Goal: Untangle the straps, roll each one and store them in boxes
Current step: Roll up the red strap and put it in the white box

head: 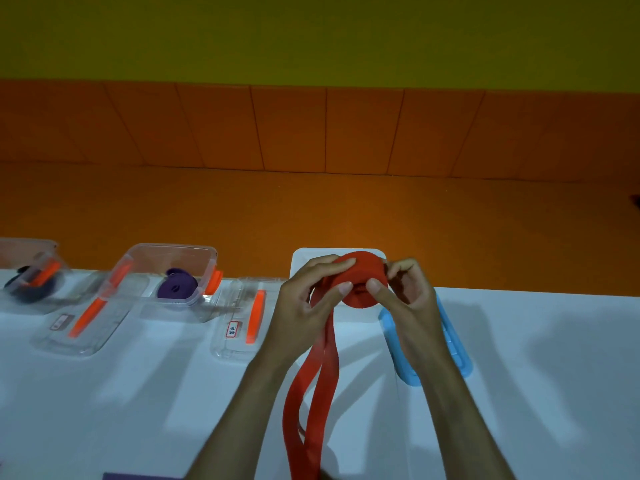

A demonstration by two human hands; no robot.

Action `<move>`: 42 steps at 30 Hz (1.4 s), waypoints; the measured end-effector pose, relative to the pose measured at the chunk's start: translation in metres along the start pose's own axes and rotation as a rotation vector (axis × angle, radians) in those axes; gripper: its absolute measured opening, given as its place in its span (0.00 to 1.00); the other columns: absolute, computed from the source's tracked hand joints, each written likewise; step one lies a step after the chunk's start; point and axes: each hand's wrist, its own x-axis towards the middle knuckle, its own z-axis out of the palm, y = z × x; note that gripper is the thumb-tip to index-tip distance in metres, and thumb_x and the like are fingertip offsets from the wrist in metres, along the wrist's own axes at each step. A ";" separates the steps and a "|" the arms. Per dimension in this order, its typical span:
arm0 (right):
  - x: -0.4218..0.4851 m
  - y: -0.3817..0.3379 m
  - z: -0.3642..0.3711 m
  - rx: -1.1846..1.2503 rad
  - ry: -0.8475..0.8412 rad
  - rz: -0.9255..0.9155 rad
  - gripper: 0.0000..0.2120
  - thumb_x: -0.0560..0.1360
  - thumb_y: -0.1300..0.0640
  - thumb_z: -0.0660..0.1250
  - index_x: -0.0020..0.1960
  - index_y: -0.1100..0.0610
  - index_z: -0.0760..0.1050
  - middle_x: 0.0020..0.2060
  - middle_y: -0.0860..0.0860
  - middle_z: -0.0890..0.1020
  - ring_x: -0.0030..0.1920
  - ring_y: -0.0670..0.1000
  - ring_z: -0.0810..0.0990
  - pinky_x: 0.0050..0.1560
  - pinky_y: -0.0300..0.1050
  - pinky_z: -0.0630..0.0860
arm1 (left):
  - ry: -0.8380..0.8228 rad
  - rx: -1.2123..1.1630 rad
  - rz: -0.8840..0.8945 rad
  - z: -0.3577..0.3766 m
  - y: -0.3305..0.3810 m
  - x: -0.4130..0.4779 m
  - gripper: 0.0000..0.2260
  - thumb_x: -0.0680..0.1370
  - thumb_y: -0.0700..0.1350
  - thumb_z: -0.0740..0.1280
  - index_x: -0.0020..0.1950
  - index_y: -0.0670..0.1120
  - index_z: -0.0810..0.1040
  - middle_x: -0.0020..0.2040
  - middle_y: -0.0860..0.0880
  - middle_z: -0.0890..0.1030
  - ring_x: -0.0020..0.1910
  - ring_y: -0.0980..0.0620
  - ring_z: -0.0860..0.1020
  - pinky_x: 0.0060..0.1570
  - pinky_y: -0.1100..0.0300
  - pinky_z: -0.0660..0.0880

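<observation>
A red strap [360, 271] is partly wound into a roll, held above a white box [299, 261] at the table's far edge. My left hand [308, 296] grips the roll from the left, thumb on its front. My right hand [405, 289] pinches it from the right. Two loose red tails hang down between my forearms toward the near edge. A rolled purple strap [177, 288] lies in a clear box [173, 271] with orange latches. Further left a dark rolled strap [31, 289] sits in another clear box [27, 265].
A blue lid [457, 344] lies on the white table under my right wrist. Two clear lids [83, 327] [239, 323] with orange clips and labels lie in front of the boxes. An orange floor and wall lie beyond the table. A purple edge [138, 476] shows at the bottom.
</observation>
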 end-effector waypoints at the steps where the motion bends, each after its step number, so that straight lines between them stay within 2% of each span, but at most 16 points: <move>1: 0.002 -0.004 -0.001 -0.017 -0.014 -0.020 0.18 0.72 0.57 0.80 0.50 0.59 0.71 0.51 0.53 0.84 0.58 0.56 0.83 0.55 0.50 0.82 | -0.022 0.031 0.008 -0.001 0.000 0.001 0.15 0.81 0.44 0.71 0.66 0.56 0.81 0.64 0.60 0.81 0.69 0.52 0.77 0.65 0.61 0.77; 4: 0.008 -0.012 -0.003 -0.031 0.002 -0.096 0.18 0.71 0.58 0.79 0.54 0.56 0.72 0.54 0.57 0.83 0.59 0.56 0.83 0.57 0.53 0.82 | -0.042 0.072 0.021 0.002 -0.002 0.002 0.17 0.81 0.44 0.70 0.70 0.53 0.80 0.66 0.59 0.80 0.70 0.53 0.75 0.65 0.64 0.75; 7: 0.005 -0.007 0.001 0.043 0.034 -0.128 0.15 0.74 0.57 0.77 0.56 0.52 0.74 0.58 0.61 0.80 0.60 0.61 0.82 0.57 0.57 0.83 | 0.008 0.017 0.002 0.007 -0.001 -0.002 0.19 0.78 0.45 0.73 0.69 0.57 0.79 0.64 0.59 0.81 0.69 0.52 0.77 0.63 0.63 0.77; 9: 0.002 -0.001 0.002 0.059 0.042 -0.094 0.12 0.75 0.58 0.75 0.55 0.52 0.75 0.59 0.58 0.82 0.61 0.60 0.82 0.56 0.57 0.84 | 0.042 -0.026 -0.028 0.007 0.000 0.000 0.17 0.78 0.44 0.74 0.66 0.57 0.79 0.61 0.60 0.82 0.66 0.53 0.80 0.63 0.60 0.78; 11: 0.005 -0.004 -0.001 0.032 0.016 -0.082 0.14 0.74 0.58 0.76 0.53 0.56 0.73 0.58 0.55 0.84 0.62 0.57 0.82 0.55 0.53 0.83 | 0.037 -0.011 -0.044 0.006 -0.001 0.000 0.15 0.79 0.44 0.73 0.63 0.57 0.78 0.60 0.59 0.82 0.64 0.54 0.80 0.64 0.57 0.79; 13: 0.009 -0.012 -0.003 -0.017 0.014 -0.101 0.16 0.70 0.57 0.78 0.48 0.58 0.72 0.55 0.52 0.86 0.59 0.54 0.84 0.53 0.49 0.83 | 0.009 0.022 -0.042 0.005 -0.003 -0.001 0.14 0.79 0.44 0.73 0.63 0.57 0.78 0.60 0.60 0.82 0.65 0.55 0.80 0.64 0.57 0.79; 15: 0.011 -0.018 0.000 -0.027 0.040 -0.141 0.15 0.70 0.57 0.78 0.49 0.57 0.73 0.53 0.51 0.86 0.57 0.53 0.84 0.54 0.49 0.83 | 0.007 0.024 -0.035 0.006 -0.003 -0.003 0.16 0.79 0.45 0.74 0.65 0.58 0.78 0.62 0.60 0.81 0.66 0.54 0.79 0.62 0.60 0.79; 17: 0.009 -0.012 0.005 -0.002 0.065 -0.159 0.11 0.73 0.57 0.76 0.52 0.53 0.76 0.54 0.50 0.84 0.59 0.53 0.83 0.56 0.53 0.83 | 0.041 0.031 -0.011 0.008 -0.002 -0.003 0.21 0.77 0.47 0.75 0.67 0.63 0.76 0.64 0.60 0.79 0.67 0.53 0.78 0.61 0.63 0.79; 20: 0.007 -0.002 0.007 0.001 0.046 -0.103 0.08 0.78 0.54 0.75 0.53 0.52 0.77 0.57 0.52 0.83 0.61 0.55 0.82 0.60 0.60 0.82 | 0.120 -0.047 -0.030 0.010 0.000 -0.002 0.23 0.74 0.45 0.78 0.60 0.69 0.77 0.60 0.58 0.82 0.63 0.50 0.81 0.58 0.60 0.81; 23: 0.010 -0.007 0.002 -0.053 0.021 -0.077 0.14 0.72 0.54 0.80 0.48 0.53 0.75 0.54 0.49 0.85 0.58 0.51 0.83 0.59 0.56 0.82 | 0.091 -0.031 -0.002 0.005 -0.005 -0.002 0.19 0.75 0.40 0.78 0.59 0.60 0.80 0.58 0.57 0.84 0.63 0.50 0.82 0.60 0.53 0.82; 25: 0.013 -0.010 0.002 -0.075 0.027 -0.113 0.14 0.70 0.56 0.80 0.47 0.53 0.75 0.52 0.48 0.85 0.57 0.50 0.83 0.58 0.57 0.82 | 0.065 -0.007 0.009 0.003 -0.008 -0.002 0.19 0.76 0.40 0.77 0.62 0.58 0.81 0.61 0.56 0.83 0.66 0.49 0.80 0.62 0.53 0.81; 27: 0.013 -0.010 0.008 -0.082 0.031 -0.137 0.11 0.71 0.55 0.78 0.49 0.49 0.78 0.53 0.46 0.84 0.59 0.50 0.82 0.59 0.54 0.82 | 0.085 -0.007 0.010 0.002 -0.010 -0.003 0.21 0.76 0.42 0.77 0.65 0.60 0.80 0.63 0.55 0.81 0.67 0.47 0.79 0.62 0.55 0.80; 30: 0.008 -0.002 0.010 -0.098 0.005 -0.112 0.09 0.76 0.54 0.75 0.53 0.46 0.79 0.56 0.46 0.83 0.62 0.49 0.81 0.62 0.52 0.81 | 0.154 -0.039 -0.013 0.002 -0.010 -0.004 0.21 0.75 0.43 0.77 0.61 0.66 0.79 0.60 0.58 0.82 0.64 0.50 0.81 0.58 0.59 0.81; 35: 0.013 0.000 0.001 -0.131 0.015 -0.089 0.10 0.70 0.54 0.78 0.47 0.54 0.79 0.53 0.49 0.85 0.58 0.52 0.84 0.57 0.49 0.82 | 0.151 -0.018 0.032 -0.001 -0.012 -0.002 0.16 0.76 0.44 0.77 0.60 0.61 0.82 0.60 0.55 0.83 0.64 0.47 0.80 0.59 0.55 0.81; 38: 0.014 -0.003 0.005 -0.168 0.000 -0.142 0.09 0.73 0.54 0.77 0.52 0.52 0.81 0.53 0.46 0.85 0.59 0.50 0.83 0.59 0.45 0.81 | 0.129 -0.033 -0.016 -0.004 -0.015 0.001 0.17 0.76 0.45 0.77 0.62 0.61 0.83 0.61 0.52 0.82 0.65 0.45 0.79 0.61 0.48 0.82; 42: 0.011 0.002 0.002 -0.100 -0.008 -0.112 0.12 0.72 0.56 0.77 0.53 0.53 0.80 0.56 0.50 0.84 0.60 0.51 0.84 0.54 0.44 0.83 | 0.157 -0.085 -0.050 0.001 -0.007 0.005 0.22 0.73 0.45 0.80 0.60 0.66 0.82 0.60 0.56 0.83 0.63 0.50 0.81 0.60 0.55 0.82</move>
